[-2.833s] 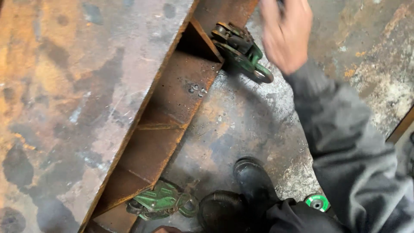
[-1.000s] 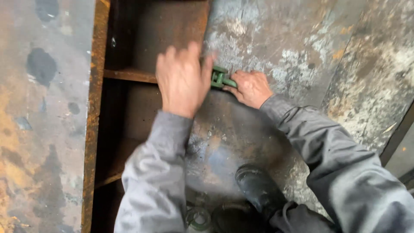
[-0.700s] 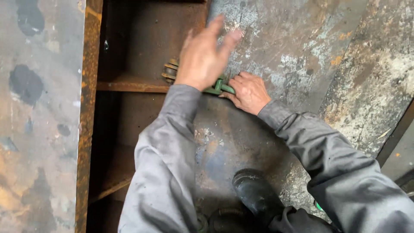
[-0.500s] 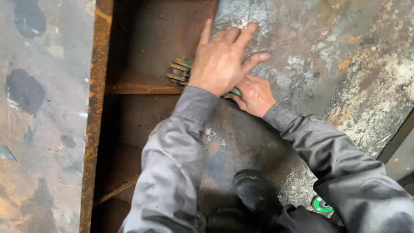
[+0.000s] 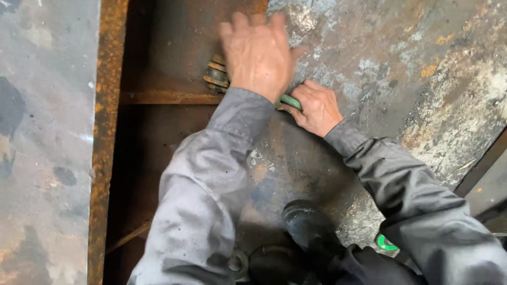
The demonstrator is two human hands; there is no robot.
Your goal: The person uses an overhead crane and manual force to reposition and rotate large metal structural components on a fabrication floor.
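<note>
Here the left hand [image 5: 259, 55] lies flat and spread over the rusty steel clamp [image 5: 216, 76], while the right hand [image 5: 314, 108] grips its green metal handle [image 5: 290, 101].

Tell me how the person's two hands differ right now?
The left hand lies spread, fingers stretched, over the green clamp; the right hand is curled around the clamp's green part. The left hand sits farther up, above the rusty ledge; the right sits lower, over the grey plate. Both are bare, with grey sleeves.
</note>
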